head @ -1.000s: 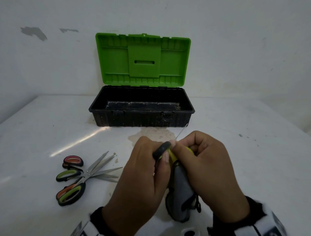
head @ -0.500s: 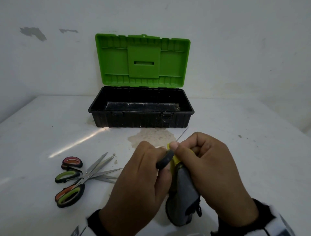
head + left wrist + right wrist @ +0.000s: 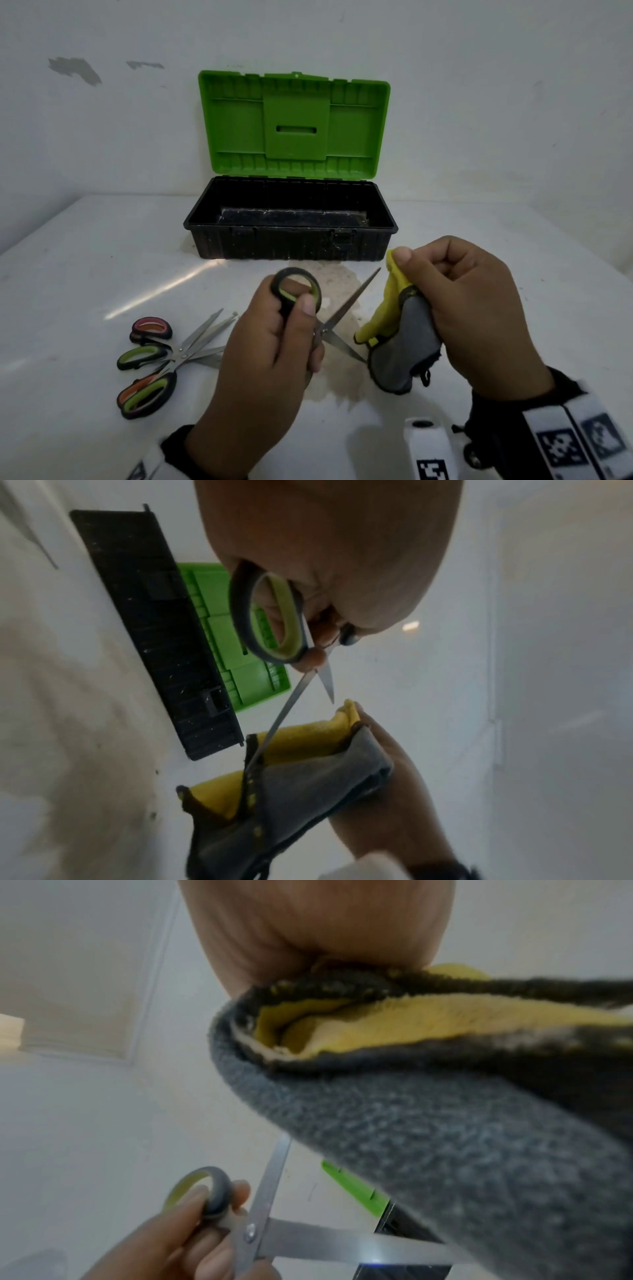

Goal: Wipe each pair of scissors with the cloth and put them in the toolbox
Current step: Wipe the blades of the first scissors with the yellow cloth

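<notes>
My left hand [image 3: 274, 346] grips a pair of scissors [image 3: 337, 313] by its black and green handles, blades spread apart above the table. One blade points toward the toolbox, the other toward the cloth. My right hand [image 3: 469, 308] holds a bunched grey and yellow cloth [image 3: 402, 346], thumb pressed on its yellow top. The lower blade tip reaches the cloth's left edge. In the left wrist view the scissors [image 3: 274, 620] hang over the cloth [image 3: 308, 783]. In the right wrist view the cloth [image 3: 428, 1123] fills the frame above the open scissors [image 3: 267, 1226]. The toolbox [image 3: 291, 236] stands open behind.
Two more pairs of scissors [image 3: 161, 359], with orange and green handles, lie crossed on the white table [image 3: 85, 274] at the left. The toolbox's green lid [image 3: 294, 126] leans against the wall. A brownish stain [image 3: 339, 281] marks the table before the box.
My hands were pressed together with the cloth wrapped on the scissors. They have drawn apart: the left holds the scissors free with blades spread, the right carries the cloth rightward.
</notes>
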`<state>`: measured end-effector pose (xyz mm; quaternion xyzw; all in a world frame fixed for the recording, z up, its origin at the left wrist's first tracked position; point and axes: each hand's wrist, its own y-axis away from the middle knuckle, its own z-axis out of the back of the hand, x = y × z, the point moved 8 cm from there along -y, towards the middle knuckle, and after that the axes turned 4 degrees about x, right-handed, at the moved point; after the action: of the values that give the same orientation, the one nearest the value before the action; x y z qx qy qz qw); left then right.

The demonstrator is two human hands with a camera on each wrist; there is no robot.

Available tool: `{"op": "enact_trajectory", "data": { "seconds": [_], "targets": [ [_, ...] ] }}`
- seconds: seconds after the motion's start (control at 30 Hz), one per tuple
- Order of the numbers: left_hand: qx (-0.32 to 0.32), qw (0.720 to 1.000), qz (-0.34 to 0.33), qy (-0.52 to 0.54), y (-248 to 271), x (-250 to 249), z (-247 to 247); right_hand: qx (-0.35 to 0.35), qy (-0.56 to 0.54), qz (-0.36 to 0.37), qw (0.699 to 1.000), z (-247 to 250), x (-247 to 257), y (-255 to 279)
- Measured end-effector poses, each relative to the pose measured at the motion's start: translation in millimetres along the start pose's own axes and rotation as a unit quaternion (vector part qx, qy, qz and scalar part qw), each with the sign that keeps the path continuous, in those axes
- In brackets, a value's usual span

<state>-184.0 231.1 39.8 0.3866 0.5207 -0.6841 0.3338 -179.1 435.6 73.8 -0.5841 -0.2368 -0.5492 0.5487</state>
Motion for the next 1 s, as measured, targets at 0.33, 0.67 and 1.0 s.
{"op": "enact_trajectory", "data": {
  "seconds": [0.33,0.67,1.0],
  "targets": [
    [-0.038,0.913,0.250,0.321,-4,30,-5,0.177,0.065,0.080,0.979,-36,12,27],
    [-0.060,0.872,0.278,0.399,-1,29,-8,0.129,0.013,-0.001,0.992,-40,-1,26],
    [-0.051,0.863,0.299,0.405,3,30,-11,0.093,-0.040,-0.054,0.993,-32,-6,22]
  ]
}}
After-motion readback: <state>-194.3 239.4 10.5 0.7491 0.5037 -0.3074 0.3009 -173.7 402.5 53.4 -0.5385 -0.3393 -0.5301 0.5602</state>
